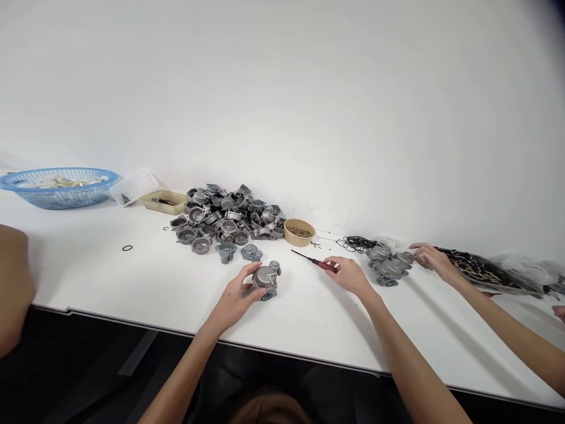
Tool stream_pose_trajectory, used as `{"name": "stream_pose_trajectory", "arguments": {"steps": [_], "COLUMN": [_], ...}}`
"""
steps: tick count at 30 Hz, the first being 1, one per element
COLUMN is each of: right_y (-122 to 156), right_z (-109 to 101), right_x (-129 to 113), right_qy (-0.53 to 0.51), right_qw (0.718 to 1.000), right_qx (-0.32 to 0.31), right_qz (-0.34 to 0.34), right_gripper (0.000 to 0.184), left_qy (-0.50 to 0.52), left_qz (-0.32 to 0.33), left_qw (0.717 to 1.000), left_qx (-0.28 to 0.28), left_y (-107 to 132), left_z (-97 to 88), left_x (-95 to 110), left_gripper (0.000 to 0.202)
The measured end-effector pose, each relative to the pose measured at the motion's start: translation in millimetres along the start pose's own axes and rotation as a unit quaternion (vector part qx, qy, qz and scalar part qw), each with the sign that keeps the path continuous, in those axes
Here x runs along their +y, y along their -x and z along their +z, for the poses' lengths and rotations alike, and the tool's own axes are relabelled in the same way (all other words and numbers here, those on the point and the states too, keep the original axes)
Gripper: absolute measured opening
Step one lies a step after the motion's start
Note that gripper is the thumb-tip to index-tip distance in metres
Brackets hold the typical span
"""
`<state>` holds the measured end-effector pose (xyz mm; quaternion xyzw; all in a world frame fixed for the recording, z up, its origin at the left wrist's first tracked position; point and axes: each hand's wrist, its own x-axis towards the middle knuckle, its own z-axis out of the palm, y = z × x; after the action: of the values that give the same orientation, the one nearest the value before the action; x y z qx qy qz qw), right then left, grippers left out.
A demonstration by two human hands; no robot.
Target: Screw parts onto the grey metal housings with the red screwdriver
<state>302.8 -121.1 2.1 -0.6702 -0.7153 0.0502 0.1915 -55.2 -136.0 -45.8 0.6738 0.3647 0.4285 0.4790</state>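
My left hand (239, 297) grips a grey metal carburetor-like housing (268, 278) from its left side, over the white table. Its round cap points up and a dark opening faces me. In my right hand (352, 275) is a screwdriver (327, 265) with a red handle, its dark shaft pointing left and away from me. The tip is apart from the housing. Just beyond my left hand lie two loose grey castings, one a blue-grey cup (226, 252) and the other a smaller cover (252, 252). A tan bowl (299, 242) of small brass-coloured screws stands behind the screwdriver.
A heap of grey castings (229, 218) lies at the back. Left are a blue basket (66, 199), a yellowish tray (164, 207) and a black ring (127, 248). Right, another person's hand (435, 260) touches a cluster of housings (389, 266), near a tray of dark parts (489, 272).
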Motion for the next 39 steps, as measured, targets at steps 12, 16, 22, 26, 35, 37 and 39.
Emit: {"name": "stream_pose_trajectory", "arguments": {"steps": [12,16,22,26,35,37,39], "right_y": [-39.7,-37.5,-51.8,-53.6,-48.4,-47.5,-46.3], "right_z": [-121.8,-100.6,-67.9,-66.1,-59.9,-58.9,-59.1], "right_x": [-126.0,-150.8,-144.3,-137.5,-146.3,-147.0,-147.8], "right_qy": [-0.221,-0.26,-0.259,-0.288,-0.309,-0.321,-0.325], "right_qw": [0.922,0.892,0.898,0.898,0.895,0.891,0.889], "right_qx": [0.163,0.132,0.103,0.096,0.012,-0.006,-0.01], "right_qz": [-0.275,-0.346,-0.34,-0.319,-0.32,-0.32,-0.321], "right_gripper": [0.018,0.018,0.017,0.02,0.025,0.026,0.026], "left_qy": [0.054,0.082,0.072,0.079,0.11,0.111,0.114], "left_qz": [0.008,0.015,0.015,0.014,0.021,0.021,0.022], "left_qw": [0.999,0.996,0.997,0.996,0.993,0.993,0.992], "left_qx": [-0.003,-0.016,-0.027,-0.039,-0.045,-0.044,-0.046], "left_y": [-4.8,-5.2,-3.7,-3.5,-3.7,-3.8,-3.9], "left_z": [-0.4,-0.4,-2.3,-3.0,-0.2,-0.2,0.0], "left_x": [-13.6,-18.8,-18.2,-18.1,-16.8,-17.0,-17.4], "left_gripper": [0.049,0.049,0.048,0.047,0.048,0.048,0.048]}}
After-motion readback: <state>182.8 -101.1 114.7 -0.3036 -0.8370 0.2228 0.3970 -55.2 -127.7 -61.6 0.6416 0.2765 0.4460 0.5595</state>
